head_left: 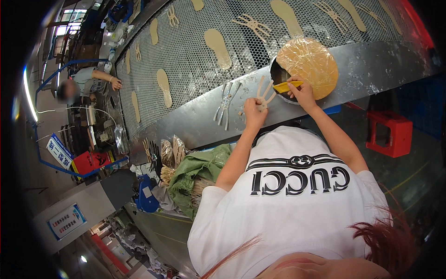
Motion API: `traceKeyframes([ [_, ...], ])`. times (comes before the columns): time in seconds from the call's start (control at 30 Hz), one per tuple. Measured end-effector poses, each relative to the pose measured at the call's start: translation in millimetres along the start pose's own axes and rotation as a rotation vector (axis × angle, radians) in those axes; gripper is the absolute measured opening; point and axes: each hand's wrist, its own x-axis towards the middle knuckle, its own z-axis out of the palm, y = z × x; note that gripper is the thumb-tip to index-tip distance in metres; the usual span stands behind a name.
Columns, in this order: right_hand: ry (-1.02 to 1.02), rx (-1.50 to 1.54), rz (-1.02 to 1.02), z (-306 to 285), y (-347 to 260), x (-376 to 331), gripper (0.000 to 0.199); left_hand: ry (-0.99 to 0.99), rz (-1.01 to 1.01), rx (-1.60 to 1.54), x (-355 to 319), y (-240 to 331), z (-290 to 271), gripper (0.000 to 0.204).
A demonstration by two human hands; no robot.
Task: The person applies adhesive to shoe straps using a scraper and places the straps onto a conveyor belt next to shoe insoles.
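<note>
My left hand [255, 114] is closed on a beige strappy shoe upper [267, 95], its strips fanned out over the metal ledge. My right hand [303, 93] pinches a flat yellow tool [284, 87] by one end, and its other end points left toward that upper. Just beyond the right hand stands a round pot [273, 73], mostly covered by an orange-tan, plastic-wrapped lid [310, 65]. A dark opening shows at the pot's left side. Left of my left hand, a silver-grey strappy upper [225, 107] lies flat on the ledge.
Behind the metal ledge [186, 114], a mesh conveyor [190, 69] carries tan insoles [217, 46] and strappy uppers [253, 25]. Green sacking [197, 172] with bundled pieces sits below left. A red stool [389, 134] stands right. Another person's hand [116, 83] rests by the conveyor's far left.
</note>
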Motion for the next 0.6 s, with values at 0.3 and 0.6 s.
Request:
traceKeyframes([
  [0.3, 0.028, 0.042, 0.008, -3, 2, -2, 0.012, -0.073, -0.299, -0.236, -9, -16, -24, 0.034],
  [0.6, -0.002, -0.6, -0.31, -8, -8, -14, 0.011, -0.049, -0.758, -1.495, 19, -13, -32, 0.026],
])
